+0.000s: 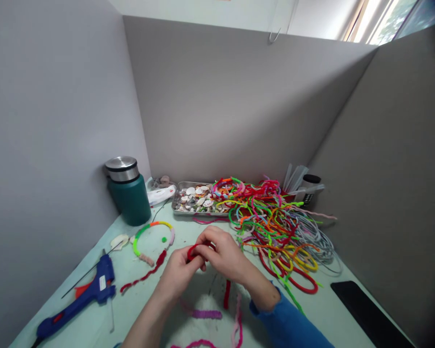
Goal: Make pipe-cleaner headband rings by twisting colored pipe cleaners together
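Observation:
My left hand (pixel 178 273) and my right hand (pixel 223 252) meet over the middle of the table, both with fingers pinched on a red pipe cleaner (pixel 195 250) bent into a small loop between them. A loose end of red pipe cleaner (pixel 226 294) hangs below my right wrist. My right arm wears a blue sleeve (pixel 290 324). A big tangle of coloured pipe cleaners (pixel 271 222) lies just right of my hands.
A blue glue gun (pixel 79 298) lies at the left front. A teal flask (pixel 128 191), a metal tray (pixel 177 205) of shells, a multicoloured hoop (pixel 150 227), a wavy red pipe cleaner (pixel 145 275), pink and purple pipe cleaners (pixel 206 314) and a black phone (pixel 366 314) surround me. Grey partitions enclose the table.

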Action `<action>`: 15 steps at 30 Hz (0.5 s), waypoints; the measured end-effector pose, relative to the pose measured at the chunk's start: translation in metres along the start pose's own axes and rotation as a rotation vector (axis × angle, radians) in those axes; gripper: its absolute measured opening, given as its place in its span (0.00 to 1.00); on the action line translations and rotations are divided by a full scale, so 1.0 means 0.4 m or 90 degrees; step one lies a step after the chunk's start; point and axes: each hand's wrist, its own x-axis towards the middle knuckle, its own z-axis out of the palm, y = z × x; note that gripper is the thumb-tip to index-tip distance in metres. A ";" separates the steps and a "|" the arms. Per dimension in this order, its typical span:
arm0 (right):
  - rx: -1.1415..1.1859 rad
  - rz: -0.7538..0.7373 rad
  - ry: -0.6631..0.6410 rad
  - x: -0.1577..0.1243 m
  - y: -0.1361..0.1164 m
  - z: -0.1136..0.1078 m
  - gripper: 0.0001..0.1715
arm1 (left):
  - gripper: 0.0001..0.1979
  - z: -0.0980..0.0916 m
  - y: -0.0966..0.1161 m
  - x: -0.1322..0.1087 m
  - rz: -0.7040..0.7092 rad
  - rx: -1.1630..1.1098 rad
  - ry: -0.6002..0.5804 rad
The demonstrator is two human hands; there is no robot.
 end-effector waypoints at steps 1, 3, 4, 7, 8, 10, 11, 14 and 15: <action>0.009 0.008 0.019 0.000 -0.006 0.009 0.05 | 0.08 0.002 -0.001 -0.001 0.008 -0.004 0.000; 0.045 0.037 0.046 0.002 -0.014 0.025 0.06 | 0.08 0.004 -0.002 -0.003 0.025 -0.014 0.003; 0.065 0.053 0.050 0.003 -0.015 0.030 0.06 | 0.08 0.004 -0.002 -0.004 0.028 -0.019 0.006; 0.115 0.086 0.014 0.004 -0.005 0.025 0.05 | 0.10 0.003 -0.002 -0.005 0.010 -0.013 0.007; 0.128 0.090 -0.010 0.004 0.001 0.017 0.05 | 0.11 0.002 -0.002 -0.005 0.001 -0.010 0.007; 0.140 0.095 -0.046 0.004 0.016 0.001 0.06 | 0.12 0.001 -0.002 -0.003 -0.009 -0.014 0.005; 0.134 0.093 -0.052 0.004 0.023 -0.006 0.06 | 0.13 0.001 -0.002 -0.001 -0.012 -0.022 0.004; 0.075 0.078 -0.032 0.005 0.040 -0.011 0.05 | 0.12 0.002 0.000 0.001 -0.010 -0.053 -0.001; 0.054 0.076 -0.020 0.007 0.045 -0.010 0.05 | 0.11 0.002 0.001 0.000 -0.007 -0.065 -0.005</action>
